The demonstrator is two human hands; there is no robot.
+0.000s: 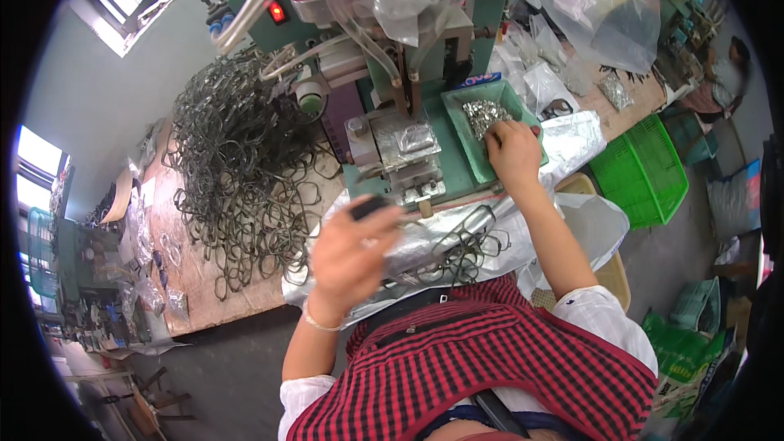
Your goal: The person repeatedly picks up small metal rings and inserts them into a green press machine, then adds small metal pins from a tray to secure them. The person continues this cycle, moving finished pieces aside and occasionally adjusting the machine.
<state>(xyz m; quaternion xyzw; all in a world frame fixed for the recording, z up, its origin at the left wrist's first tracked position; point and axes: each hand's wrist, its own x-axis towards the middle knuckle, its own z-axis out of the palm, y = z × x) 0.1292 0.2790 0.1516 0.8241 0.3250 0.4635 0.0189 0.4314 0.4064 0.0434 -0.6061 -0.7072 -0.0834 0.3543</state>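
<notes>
At right grip (pixel 516 153): metal pieces (pixel 482 113).

Loops (pixel 237 126) piled L of machine (pixel 445 53), tray (pixel 475 149) w/ metal bits (pixel 483 114) R.

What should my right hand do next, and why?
Probably pinch one piece from the small metal parts and lift it clear of the green tray, since your right hand has its fingers down at the pile's edge.

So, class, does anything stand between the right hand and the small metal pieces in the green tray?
Nothing visible does: the right hand reaches over the side of the green tray, right up to the small metal pieces.
</notes>
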